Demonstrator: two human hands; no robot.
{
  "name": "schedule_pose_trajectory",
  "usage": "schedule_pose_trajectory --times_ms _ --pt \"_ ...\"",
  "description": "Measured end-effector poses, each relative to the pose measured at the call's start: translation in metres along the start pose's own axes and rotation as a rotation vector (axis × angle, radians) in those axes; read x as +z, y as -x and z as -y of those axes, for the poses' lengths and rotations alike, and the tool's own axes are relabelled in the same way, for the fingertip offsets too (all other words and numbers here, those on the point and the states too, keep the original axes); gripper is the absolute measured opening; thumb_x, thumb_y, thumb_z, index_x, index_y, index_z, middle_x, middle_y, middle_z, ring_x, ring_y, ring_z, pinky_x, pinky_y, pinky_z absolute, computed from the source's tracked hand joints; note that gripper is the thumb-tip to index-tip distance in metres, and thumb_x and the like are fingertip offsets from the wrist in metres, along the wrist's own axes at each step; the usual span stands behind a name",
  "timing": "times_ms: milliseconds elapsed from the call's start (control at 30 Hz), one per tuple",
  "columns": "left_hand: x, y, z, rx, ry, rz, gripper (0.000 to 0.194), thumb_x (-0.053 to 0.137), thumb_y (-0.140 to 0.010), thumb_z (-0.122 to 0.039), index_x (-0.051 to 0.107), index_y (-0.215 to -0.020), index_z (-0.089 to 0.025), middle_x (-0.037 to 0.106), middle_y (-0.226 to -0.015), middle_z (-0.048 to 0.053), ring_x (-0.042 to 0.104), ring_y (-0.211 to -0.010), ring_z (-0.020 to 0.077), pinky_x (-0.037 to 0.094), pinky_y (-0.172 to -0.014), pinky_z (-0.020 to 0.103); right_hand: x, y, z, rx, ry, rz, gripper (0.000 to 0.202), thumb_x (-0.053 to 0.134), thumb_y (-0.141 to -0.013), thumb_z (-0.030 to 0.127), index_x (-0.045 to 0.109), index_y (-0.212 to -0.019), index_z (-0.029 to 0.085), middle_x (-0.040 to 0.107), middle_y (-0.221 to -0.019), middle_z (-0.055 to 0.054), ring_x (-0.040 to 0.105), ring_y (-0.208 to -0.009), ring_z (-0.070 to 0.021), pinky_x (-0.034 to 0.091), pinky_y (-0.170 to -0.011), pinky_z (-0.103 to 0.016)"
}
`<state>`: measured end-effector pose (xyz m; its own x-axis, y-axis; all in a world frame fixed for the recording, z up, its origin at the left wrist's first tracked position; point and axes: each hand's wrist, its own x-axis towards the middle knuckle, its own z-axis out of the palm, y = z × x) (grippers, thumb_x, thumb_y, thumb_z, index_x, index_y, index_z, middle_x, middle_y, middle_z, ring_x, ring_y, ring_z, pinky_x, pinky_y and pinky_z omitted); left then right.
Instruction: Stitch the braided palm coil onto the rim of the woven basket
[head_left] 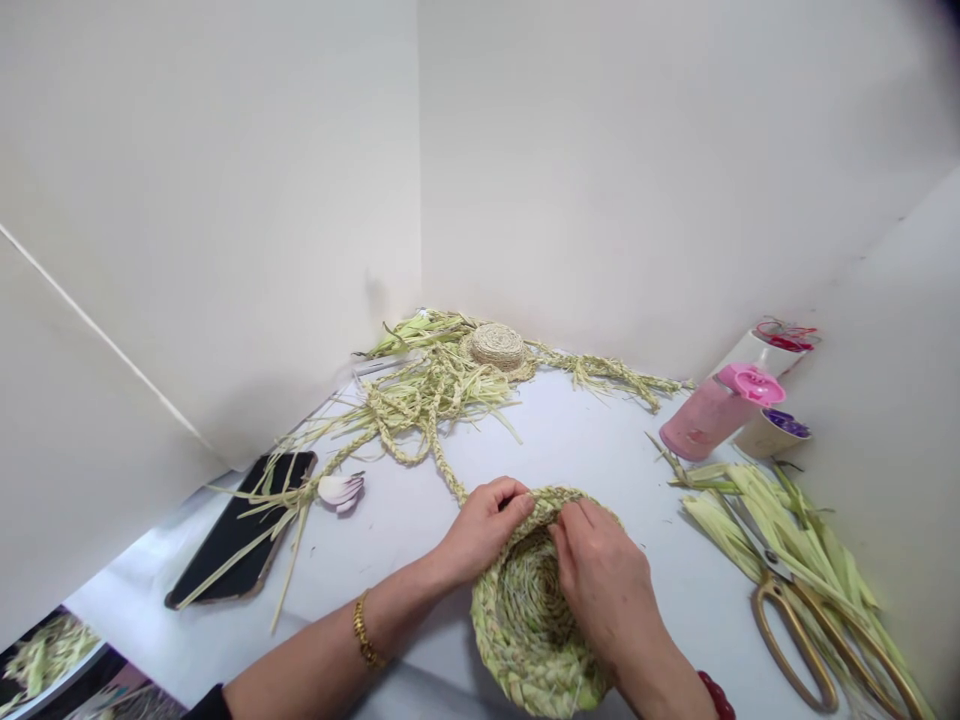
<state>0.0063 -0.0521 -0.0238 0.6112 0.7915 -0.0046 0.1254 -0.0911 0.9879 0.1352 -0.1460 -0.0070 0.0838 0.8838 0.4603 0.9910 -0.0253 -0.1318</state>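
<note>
A round woven basket [517, 630] of pale green braided husk, coiled in a spiral, tilts with its opening toward me. My left hand [491, 525] grips the far left of its rim, thumb on top. At the far rim, my right hand [604, 560] has its fingers pinched together, reaching partly inside the opening. Whatever lies between those right fingertips is hidden. A long husk braid [444, 462] runs from the rim beside my left hand back to a tangled pile of braid and loose strands [420, 395].
A small woven straw hat [498, 345] sits by the back corner. At left lie a black phone [244, 530] and a purple-white clove-like piece [342, 491]. On the right are a pink bottle [701, 412], thread-filled cups [776, 432], husks [795, 510] and gold-handled scissors [795, 620].
</note>
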Motion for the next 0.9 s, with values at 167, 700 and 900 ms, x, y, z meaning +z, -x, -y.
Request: schedule_pose_trajectory --times_ms 167,700,900 --pt "0.000 -0.001 -0.002 -0.025 0.003 0.020 0.026 0.049 -0.081 -0.036 0.055 -0.071 -0.013 0.044 -0.064 -0.003 0.037 -0.063 0.0101 0.031 -0.059 0.021 0.011 -0.002 0.000 0.025 0.009 0.032 0.018 0.043 -0.082 0.010 0.044 -0.069 0.021 0.052 -0.068 -0.002 0.047 -0.064 -0.0187 0.030 -0.060 -0.029" --pt "0.002 0.001 0.001 -0.005 -0.019 -0.006 0.026 0.049 -0.081 -0.034 0.056 -0.067 -0.013 0.043 -0.063 -0.003 0.037 -0.063 0.0103 0.031 -0.060 0.021 0.013 -0.008 0.005 0.036 0.004 0.029 0.014 0.047 -0.085 0.016 0.045 -0.072 0.020 0.053 -0.068 -0.002 0.050 -0.062 -0.0182 0.031 -0.058 -0.028" --pt "0.001 0.003 0.000 0.022 -0.032 -0.065 0.027 0.048 -0.081 -0.036 0.059 -0.071 -0.014 0.052 -0.068 -0.001 0.044 -0.067 0.0125 0.036 -0.065 0.022 0.001 -0.006 0.003 -0.001 0.052 0.087 0.014 0.046 -0.083 0.016 0.046 -0.071 0.021 0.054 -0.070 -0.001 0.051 -0.065 -0.0187 0.030 -0.058 -0.029"
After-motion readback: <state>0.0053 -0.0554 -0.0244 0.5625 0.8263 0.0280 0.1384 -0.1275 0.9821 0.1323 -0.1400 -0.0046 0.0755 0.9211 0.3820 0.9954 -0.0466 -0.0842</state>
